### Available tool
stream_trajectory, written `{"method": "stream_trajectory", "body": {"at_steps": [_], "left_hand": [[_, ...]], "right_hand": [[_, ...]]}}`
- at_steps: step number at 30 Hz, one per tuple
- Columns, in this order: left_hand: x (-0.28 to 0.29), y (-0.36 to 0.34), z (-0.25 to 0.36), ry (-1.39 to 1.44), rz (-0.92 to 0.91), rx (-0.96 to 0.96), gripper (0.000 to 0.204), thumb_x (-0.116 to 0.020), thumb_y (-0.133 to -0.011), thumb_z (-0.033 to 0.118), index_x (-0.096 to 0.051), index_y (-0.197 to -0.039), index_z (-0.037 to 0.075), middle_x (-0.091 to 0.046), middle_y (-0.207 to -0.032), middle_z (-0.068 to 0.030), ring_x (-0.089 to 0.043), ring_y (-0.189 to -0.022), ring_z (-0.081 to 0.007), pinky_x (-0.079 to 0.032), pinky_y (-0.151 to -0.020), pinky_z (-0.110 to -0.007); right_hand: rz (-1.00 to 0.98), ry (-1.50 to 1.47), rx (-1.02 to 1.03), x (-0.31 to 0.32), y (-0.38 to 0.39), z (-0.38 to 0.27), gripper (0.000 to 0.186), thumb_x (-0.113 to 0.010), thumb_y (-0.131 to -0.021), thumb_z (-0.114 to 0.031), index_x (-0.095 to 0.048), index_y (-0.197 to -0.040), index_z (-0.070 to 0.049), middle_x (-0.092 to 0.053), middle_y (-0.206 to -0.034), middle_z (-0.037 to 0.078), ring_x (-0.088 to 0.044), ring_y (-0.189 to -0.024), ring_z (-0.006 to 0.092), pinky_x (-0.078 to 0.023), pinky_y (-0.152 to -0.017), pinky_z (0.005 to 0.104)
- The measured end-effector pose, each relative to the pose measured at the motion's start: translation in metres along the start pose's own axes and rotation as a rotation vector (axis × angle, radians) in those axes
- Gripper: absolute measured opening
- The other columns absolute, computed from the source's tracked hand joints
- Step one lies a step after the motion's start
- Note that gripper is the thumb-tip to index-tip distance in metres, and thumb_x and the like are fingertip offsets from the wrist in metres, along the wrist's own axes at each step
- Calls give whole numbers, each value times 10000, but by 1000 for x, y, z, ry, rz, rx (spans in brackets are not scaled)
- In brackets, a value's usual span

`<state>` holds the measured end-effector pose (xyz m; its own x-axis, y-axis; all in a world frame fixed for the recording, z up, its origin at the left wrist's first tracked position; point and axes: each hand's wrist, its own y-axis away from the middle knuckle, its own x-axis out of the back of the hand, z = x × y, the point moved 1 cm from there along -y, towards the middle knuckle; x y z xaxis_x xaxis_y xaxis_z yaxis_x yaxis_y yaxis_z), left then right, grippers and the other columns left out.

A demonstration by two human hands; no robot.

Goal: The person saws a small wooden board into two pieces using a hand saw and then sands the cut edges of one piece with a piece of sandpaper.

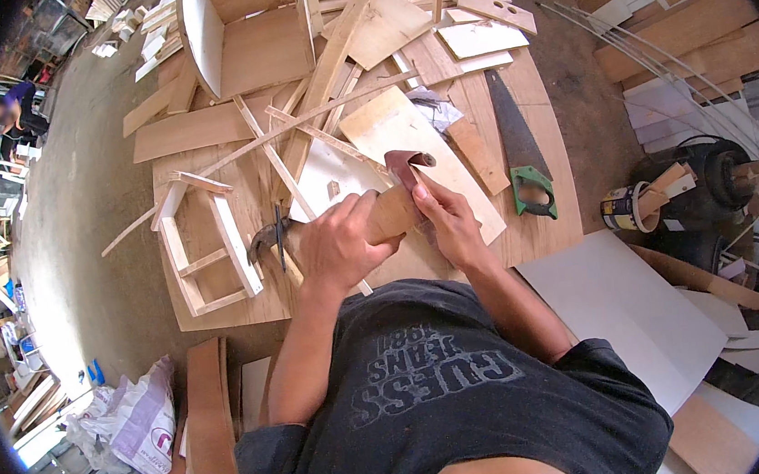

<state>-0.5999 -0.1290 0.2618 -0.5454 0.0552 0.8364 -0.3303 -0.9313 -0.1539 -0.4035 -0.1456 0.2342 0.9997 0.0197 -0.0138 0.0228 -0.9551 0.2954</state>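
Note:
My left hand is closed around a small light-brown wood block in front of my chest, above the near edge of the worktable. My right hand grips a strip of reddish-brown sandpaper at the block's far end, its upper end curling over. How far the sandpaper wraps under the block is hidden by the fingers. Just left of my left hand lies a claw hammer, partly covered. Further left is a small house-shaped wooden frame. A handsaw with a green handle lies right of my right hand.
The plywood worktable carries loose boards, long thin strips and an open wooden box at the far side. A bucket with wood offcuts stands right, beside leaning panels. A white sheet lies near right. Another person is far left.

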Motion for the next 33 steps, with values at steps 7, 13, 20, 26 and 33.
{"method": "stream_trajectory", "body": {"at_steps": [7,13,20,26,33], "left_hand": [[0,4,-2,-25,93,14,577,-910,-695,410,-720,-1139,95,-733,-941,-132,-747,-823,-368,-605,-706,-463],[4,-5,-9,18,145,22,569,-912,-703,364,-711,-1142,62,-727,-962,-127,-754,-847,-353,-625,-727,-443],[6,-1,-1,-13,101,-20,580,-933,-682,357,-708,-1119,49,-723,-957,-122,-756,-857,-335,-620,-733,-451],[3,7,7,5,32,-49,602,-929,-670,342,-711,-1161,68,-725,-959,-116,-757,-856,-322,-625,-737,-446],[-7,11,14,-24,98,-49,597,-923,-668,328,-721,-1162,62,-724,-944,-102,-751,-846,-319,-622,-733,-448]], "right_hand": [[6,-176,39,-8,0,-1,507,-586,-1120,-356,-627,-1443,33,-657,-1061,3,-550,-911,99,-465,-808,269],[43,30,177,3,11,15,521,-604,-1108,-364,-636,-1426,47,-675,-1079,28,-574,-982,118,-490,-867,296],[45,56,143,3,14,14,538,-586,-1111,-395,-645,-1412,47,-673,-1062,32,-566,-971,111,-489,-869,294],[32,-39,114,1,10,6,515,-579,-1118,-380,-651,-1385,54,-650,-1045,23,-556,-970,109,-474,-840,291],[29,-85,90,1,13,2,505,-572,-1126,-372,-639,-1403,45,-603,-980,-16,-485,-860,64,-388,-726,227]]}}
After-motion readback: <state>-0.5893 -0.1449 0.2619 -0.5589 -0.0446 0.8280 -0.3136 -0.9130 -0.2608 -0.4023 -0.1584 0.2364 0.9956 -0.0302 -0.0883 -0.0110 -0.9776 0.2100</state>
